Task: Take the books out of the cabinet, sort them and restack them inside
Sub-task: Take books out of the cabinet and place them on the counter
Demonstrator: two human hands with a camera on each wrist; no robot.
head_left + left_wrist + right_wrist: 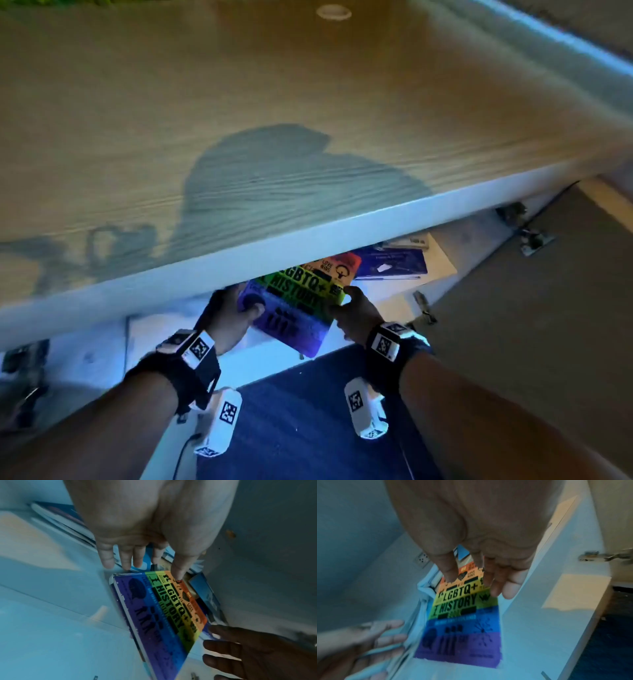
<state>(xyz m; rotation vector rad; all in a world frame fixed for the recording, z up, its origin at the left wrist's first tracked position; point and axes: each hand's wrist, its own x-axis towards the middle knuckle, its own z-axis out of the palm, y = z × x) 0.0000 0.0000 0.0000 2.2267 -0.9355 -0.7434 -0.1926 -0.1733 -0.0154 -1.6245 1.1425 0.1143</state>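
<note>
A rainbow-striped book (298, 308) titled LGBTQ+ History sits tilted at the mouth of the white cabinet (239, 253), partly under its wooden top. My left hand (229, 315) holds its left edge, thumb on the cover. My right hand (356, 315) grips the right edge. In the left wrist view the book (163, 615) has my left thumb (178, 574) on its orange stripe, and the right hand (248, 655) is at its far edge. In the right wrist view my right hand (479, 547) reaches over the book (464, 615), with the left hand (368, 642) under its side.
A dark blue book (390, 263) lies deeper in the cabinet on other flat items. More books (60, 517) lie at the back. The cabinet door (531, 308) stands open on the right, on metal hinges (527, 233). Dark blue carpet (308, 411) lies below.
</note>
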